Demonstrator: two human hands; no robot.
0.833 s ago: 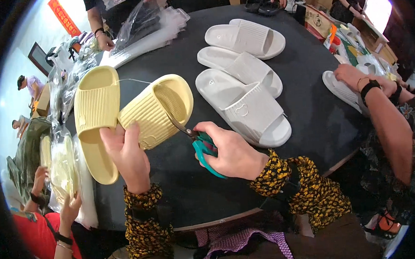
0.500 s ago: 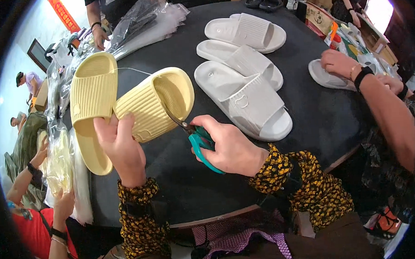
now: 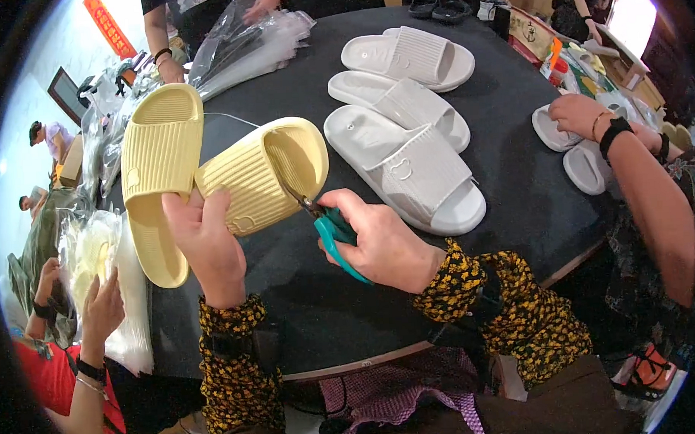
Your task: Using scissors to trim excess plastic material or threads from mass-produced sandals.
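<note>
Head view: left hand [image 3: 209, 254] is closed, thumb over the strap of the angled yellow slipper [image 3: 245, 186] ahead-right of it, fingers tucked against the second yellow slipper [image 3: 163, 163] ahead-left. A thin cord [image 3: 231, 115], farther ahead of that hand, spans between the two slippers. Right hand [image 3: 387, 246] is curled around the teal-handled scissors [image 3: 334, 239]; their dark blades reach ahead-left of it to the angled slipper's strap edge. Whether they touch material cannot be confirmed. Grey slippers [image 3: 419, 171] lie on the dark table [image 3: 313, 319] ahead-right of the right hand, apart from it. Step in hand, as judged: trimming at the strap edge. Next move calls for a steady left hold and a short, shallow blade stroke that spares the strap.
</note>
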